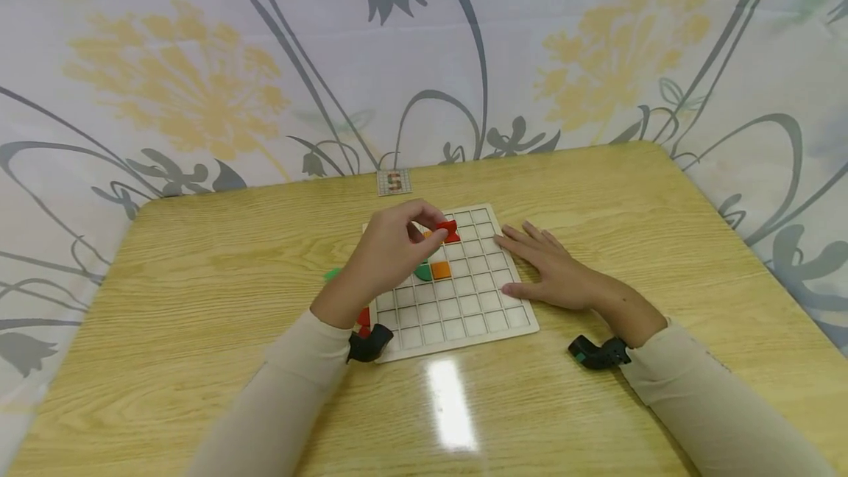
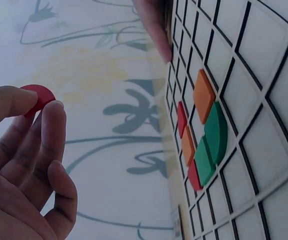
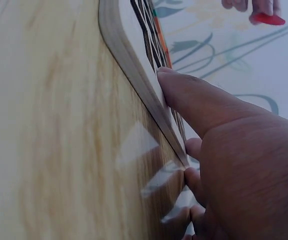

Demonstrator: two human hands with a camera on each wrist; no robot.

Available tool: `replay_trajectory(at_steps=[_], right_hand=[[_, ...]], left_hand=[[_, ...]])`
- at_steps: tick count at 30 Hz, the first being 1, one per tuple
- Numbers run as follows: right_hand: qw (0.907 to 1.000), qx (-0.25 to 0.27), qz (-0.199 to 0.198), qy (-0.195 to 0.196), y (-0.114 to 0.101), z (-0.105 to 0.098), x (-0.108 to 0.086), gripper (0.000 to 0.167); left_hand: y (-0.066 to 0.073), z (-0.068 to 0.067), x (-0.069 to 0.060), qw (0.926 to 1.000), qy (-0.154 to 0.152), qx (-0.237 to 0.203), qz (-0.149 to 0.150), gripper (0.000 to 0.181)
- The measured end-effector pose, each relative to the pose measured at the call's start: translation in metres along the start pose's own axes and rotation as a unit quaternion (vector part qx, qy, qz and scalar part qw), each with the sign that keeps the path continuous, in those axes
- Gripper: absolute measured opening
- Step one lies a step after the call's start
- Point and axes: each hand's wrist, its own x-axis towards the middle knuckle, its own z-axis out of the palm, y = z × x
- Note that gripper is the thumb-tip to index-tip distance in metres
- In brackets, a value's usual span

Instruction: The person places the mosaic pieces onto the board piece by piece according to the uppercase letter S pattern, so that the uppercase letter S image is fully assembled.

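Note:
My left hand (image 1: 397,245) pinches a red tile (image 2: 43,96) with a curved edge between thumb and fingertips, raised above the white grid board (image 1: 464,308). Seated in the board's squares are an orange tile (image 1: 440,270), a green tile (image 1: 422,271) with a rounded side and another red tile (image 1: 453,238). More orange and green pieces beside them show in the left wrist view. At the board's right edge lies my right hand (image 1: 556,271), fingers spread. Its thumb (image 3: 194,92) rests on the board's rim in the right wrist view.
A small pattern card (image 1: 394,182) lies at the table's far edge. Loose red pieces (image 1: 364,317) and a green piece (image 1: 332,274) are left of the board, partly hidden by my left arm. A floral cloth (image 1: 424,57) hangs behind the wooden table (image 1: 218,278).

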Motion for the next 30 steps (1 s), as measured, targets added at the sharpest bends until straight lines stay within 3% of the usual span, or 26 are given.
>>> replay_trajectory(at_steps=[15, 30], right_hand=[[1.0, 0.002, 0.001, 0.003, -0.001, 0.0, 0.0, 0.082], [1.0, 0.007, 0.005, 0.0, -0.003, -0.001, -0.001, 0.082]], left_hand=[[0.006, 0.017, 0.012, 0.9988, 0.012, -0.048, -0.002, 0.014], [-0.009, 0.016, 0.016, 0.9997, -0.014, -0.015, -0.016, 0.029]])
